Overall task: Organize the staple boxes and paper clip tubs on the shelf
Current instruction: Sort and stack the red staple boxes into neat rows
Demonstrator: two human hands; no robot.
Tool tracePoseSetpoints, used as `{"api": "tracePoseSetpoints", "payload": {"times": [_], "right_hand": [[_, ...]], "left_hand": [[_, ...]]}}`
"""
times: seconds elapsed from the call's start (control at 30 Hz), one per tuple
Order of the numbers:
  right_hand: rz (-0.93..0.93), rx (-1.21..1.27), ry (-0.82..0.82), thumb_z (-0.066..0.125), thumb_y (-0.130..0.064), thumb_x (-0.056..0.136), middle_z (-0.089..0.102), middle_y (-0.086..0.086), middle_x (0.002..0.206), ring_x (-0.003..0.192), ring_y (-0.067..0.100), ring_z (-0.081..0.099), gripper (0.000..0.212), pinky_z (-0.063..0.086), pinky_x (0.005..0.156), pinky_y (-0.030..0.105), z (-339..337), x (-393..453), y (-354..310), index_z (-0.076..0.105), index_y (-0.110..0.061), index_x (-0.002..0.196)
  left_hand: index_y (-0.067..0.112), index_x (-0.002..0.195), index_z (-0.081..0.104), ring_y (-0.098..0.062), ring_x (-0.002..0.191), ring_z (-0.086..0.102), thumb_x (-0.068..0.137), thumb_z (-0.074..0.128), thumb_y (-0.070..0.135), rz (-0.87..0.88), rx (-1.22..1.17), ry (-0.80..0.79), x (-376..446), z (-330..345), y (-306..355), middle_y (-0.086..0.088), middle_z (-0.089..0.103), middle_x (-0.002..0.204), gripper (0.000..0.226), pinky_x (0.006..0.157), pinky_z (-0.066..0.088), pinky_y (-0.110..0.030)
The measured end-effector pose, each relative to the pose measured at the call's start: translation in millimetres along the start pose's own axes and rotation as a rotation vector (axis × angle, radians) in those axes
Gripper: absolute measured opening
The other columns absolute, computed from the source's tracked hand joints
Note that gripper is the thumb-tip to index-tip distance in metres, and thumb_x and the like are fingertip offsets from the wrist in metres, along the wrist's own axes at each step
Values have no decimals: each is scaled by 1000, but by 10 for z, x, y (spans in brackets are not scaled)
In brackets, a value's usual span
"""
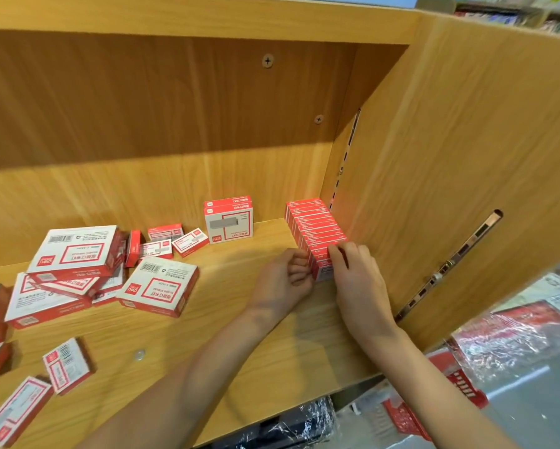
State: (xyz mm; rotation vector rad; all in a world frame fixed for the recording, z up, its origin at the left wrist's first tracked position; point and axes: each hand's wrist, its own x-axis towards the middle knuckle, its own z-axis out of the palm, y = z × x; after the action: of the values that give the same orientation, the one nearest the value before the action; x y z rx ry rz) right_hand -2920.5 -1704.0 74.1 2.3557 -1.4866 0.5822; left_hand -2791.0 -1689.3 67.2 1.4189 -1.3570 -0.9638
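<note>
The right hand lies over the near end of the row of small red staple boxes, fingers curled onto the front box. The left hand meets the same end from the other side, fingers bent against the box; how firmly either grips is hard to tell, since the front box is mostly covered. The row stands on edge on the shelf, touching the side panel, and runs back from the hands towards the rear wall. Just left of the row's far end stands an upright white-and-red carton. Well left of the row, flat cartons lie heaped and tilted, with small boxes scattered between them and the upright carton; more at the left edge are cut off and blurred. The shelf is smooth wood-grain board. A slotted metal strip runs along the panel beside the row. Below the shelf, shiny plastic-wrapped packs are indistinct.
</note>
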Motion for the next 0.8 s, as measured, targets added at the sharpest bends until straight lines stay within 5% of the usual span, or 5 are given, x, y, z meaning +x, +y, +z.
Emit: {"api": "tracePoseSetpoints", "payload": {"times": [0.2, 0.53, 0.6, 0.7, 0.8], "right_hand": [[-31, 82, 7, 76, 1, 65, 60, 18, 105, 89, 32, 59, 50, 56, 67, 39, -52, -98, 41, 57, 1, 111], [-142, 452, 42, 66, 0, 70, 60, 16, 107, 103, 20, 41, 32, 46, 90, 36, 39, 145, -572, 64, -5, 101], [-132, 632, -56, 57, -21, 74, 60, 14, 104, 100, 20, 46, 32, 37, 88, 25, 97, 208, -868, 64, -6, 101], [-46, 862, -385, 60, -53, 70, 51, 10, 124, 116, 26, 47, 71, 34, 100, 29, 149, 291, -1332, 50, -10, 125], [-152, 608, -607, 71, -55, 65, 30, 1, 141, 131, 21, 27, 101, 22, 110, 35, 208, 357, -1670, 18, -23, 144]], "left_hand": [[9, 114, 55, -9, 96, 59, 81, 56, -6, 76, 125, -63, -77, -142, -48, -2, 60, 102, 36, 80, 48, -11], [12, 98, 60, -4, 89, 51, 84, 37, 24, 325, 541, 312, -537, -1228, -64, 6, 58, 96, 29, 77, 35, -11], [11, 97, 60, -7, 90, 51, 83, 38, 20, 291, 580, 366, -654, -1482, -147, 3, 59, 97, 27, 79, 34, -10], [11, 96, 61, -9, 93, 50, 81, 38, 23, 238, 642, 436, -870, -1786, -295, 0, 58, 98, 30, 80, 35, -16], [12, 96, 62, -12, 98, 49, 81, 37, 24, 198, 701, 514, -1068, -2052, -401, -1, 57, 103, 32, 86, 35, -20]]}}
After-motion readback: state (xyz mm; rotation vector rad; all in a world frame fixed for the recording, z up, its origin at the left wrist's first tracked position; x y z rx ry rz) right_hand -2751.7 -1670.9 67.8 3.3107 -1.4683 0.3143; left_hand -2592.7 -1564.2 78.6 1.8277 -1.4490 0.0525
